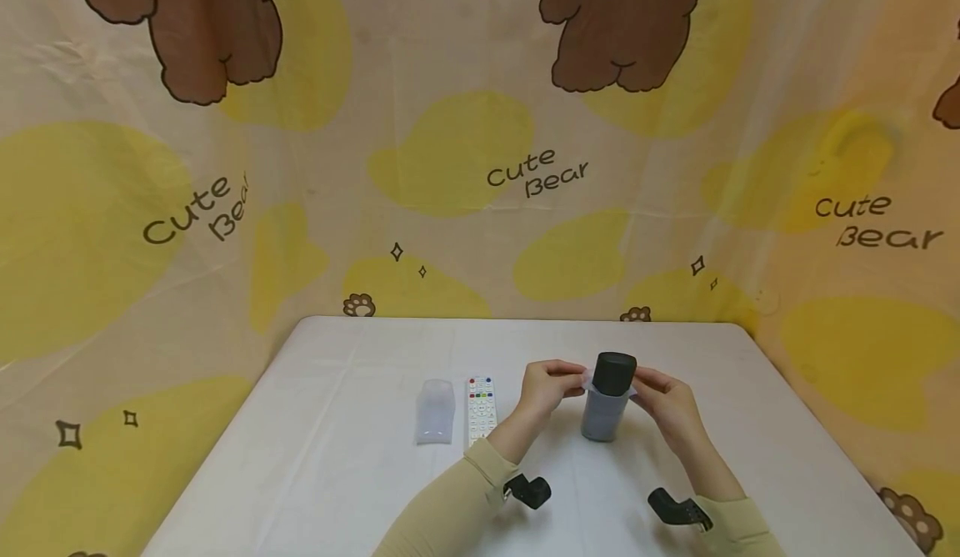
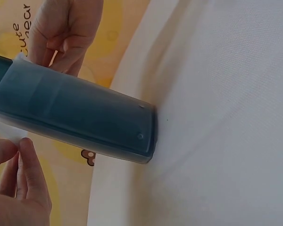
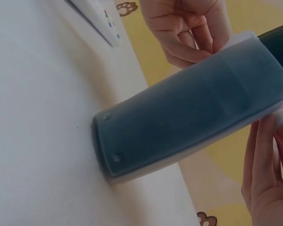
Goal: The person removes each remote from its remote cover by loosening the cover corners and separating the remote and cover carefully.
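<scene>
A black remote-like device [image 1: 615, 373] stands upright, its lower part inside a translucent sleeve [image 1: 602, 415] and its top sticking out. Two small round bumps show near the sleeve's lower end in both wrist views. My left hand [image 1: 546, 388] pinches the sleeve's rim on the left side between thumb and fingers. On the opposite side, my right hand [image 1: 672, 404] pinches the rim in the same way. Whether the sleeve's bottom touches the table or hangs just over it, I cannot tell. The device's keys, if any, are hidden.
A white remote control [image 1: 481, 407] with coloured buttons lies left of my left hand, its near end partly covered by my forearm. Beside it lies another translucent sleeve [image 1: 435, 413]. The white table [image 1: 360, 490] reaches back to a patterned cloth [image 1: 450, 248].
</scene>
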`<state>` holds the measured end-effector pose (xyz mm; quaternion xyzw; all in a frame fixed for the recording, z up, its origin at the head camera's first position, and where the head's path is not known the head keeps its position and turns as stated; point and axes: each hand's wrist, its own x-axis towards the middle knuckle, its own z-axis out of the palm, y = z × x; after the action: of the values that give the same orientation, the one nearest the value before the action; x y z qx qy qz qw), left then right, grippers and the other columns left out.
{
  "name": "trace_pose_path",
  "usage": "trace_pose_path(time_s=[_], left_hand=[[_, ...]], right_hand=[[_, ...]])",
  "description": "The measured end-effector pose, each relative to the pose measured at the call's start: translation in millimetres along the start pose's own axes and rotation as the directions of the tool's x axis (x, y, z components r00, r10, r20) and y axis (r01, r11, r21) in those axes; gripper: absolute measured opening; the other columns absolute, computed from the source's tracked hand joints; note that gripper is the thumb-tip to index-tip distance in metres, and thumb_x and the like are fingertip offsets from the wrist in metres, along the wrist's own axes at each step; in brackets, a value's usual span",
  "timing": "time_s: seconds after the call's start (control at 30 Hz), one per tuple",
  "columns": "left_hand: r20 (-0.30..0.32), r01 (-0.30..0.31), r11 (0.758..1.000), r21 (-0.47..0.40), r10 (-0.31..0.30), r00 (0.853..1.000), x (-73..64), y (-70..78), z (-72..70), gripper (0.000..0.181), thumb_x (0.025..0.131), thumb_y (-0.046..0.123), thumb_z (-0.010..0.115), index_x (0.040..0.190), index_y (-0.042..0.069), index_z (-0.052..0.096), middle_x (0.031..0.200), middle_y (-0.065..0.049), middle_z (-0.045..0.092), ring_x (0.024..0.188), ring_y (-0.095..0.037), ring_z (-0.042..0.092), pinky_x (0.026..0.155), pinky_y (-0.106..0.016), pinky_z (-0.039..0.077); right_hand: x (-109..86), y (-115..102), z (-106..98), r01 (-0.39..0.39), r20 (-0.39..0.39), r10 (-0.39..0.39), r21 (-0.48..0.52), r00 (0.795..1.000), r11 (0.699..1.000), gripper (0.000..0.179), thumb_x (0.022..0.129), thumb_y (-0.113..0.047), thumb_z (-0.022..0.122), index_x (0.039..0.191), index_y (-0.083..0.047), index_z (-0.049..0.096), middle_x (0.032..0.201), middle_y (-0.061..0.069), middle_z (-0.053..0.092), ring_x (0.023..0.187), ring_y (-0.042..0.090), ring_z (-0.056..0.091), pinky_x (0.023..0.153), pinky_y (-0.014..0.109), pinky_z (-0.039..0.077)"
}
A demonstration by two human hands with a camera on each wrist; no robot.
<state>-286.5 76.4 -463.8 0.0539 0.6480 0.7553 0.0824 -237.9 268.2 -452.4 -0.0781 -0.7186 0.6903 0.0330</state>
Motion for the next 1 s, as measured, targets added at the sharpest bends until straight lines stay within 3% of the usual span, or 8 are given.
trace_pose_path(time_s=[0.33, 0.57, 0.8, 1.0], left_hand=[[-0.004, 0.000, 1.000, -0.001, 0.000, 1.000, 0.9, -4.4, 0.9, 0.013, 0.079, 0.000, 0.072, 0.092, -0.002, 0.073, 0.086, -0.009, 0.071, 0.071, -0.015, 0.069, 0.069, -0.030, 0.059], [0.003, 0.014, 1.000, -0.015, -0.014, 1.000, 1.1, -8.0, 0.8, 0.012, 0.080, -0.002, 0.070, 0.092, -0.003, 0.073, 0.086, -0.009, 0.071, 0.070, -0.015, 0.070, 0.069, -0.030, 0.059], [-0.006, 0.044, 0.998, 0.053, -0.044, 0.999, -2.8, -13.5, -1.2, 0.009, 0.082, 0.000, 0.069, 0.090, 0.000, 0.073, 0.086, -0.006, 0.070, 0.072, -0.016, 0.070, 0.070, -0.029, 0.059], [-0.013, 0.058, 0.995, 0.082, -0.057, 0.998, -2.9, -18.6, -1.5, 0.009, 0.082, 0.003, 0.070, 0.090, 0.001, 0.073, 0.086, -0.006, 0.071, 0.072, -0.016, 0.070, 0.071, -0.030, 0.059]], right_hand=[[0.5, 4, 0, -0.019, -0.010, 0.019, 0.004, 1.000, 1.000, 0.049, 0.094, -0.012, 0.058, 0.134, 0.011, 0.043, 0.107, -0.007, 0.062, 0.088, -0.006, 0.061, 0.084, 0.016, 0.052], [1.0, 8, 1, -0.053, -0.026, 0.053, 0.003, 0.998, 0.999, 0.049, 0.094, -0.015, 0.058, 0.136, 0.007, 0.044, 0.120, 0.004, 0.059, 0.089, -0.006, 0.061, 0.086, 0.018, 0.052], [-1.7, 18, 1, -0.045, -0.008, 0.046, 0.089, 0.999, 0.995, 0.042, 0.092, -0.005, 0.060, 0.129, 0.010, 0.050, 0.098, -0.008, 0.066, 0.085, -0.001, 0.066, 0.082, 0.018, 0.054], [-2.2, 25, 0, -0.018, -0.002, 0.018, 0.166, 1.000, 0.986, 0.026, 0.089, 0.001, 0.060, 0.115, 0.003, 0.063, 0.087, -0.013, 0.067, 0.083, 0.002, 0.067, 0.080, 0.019, 0.055]])
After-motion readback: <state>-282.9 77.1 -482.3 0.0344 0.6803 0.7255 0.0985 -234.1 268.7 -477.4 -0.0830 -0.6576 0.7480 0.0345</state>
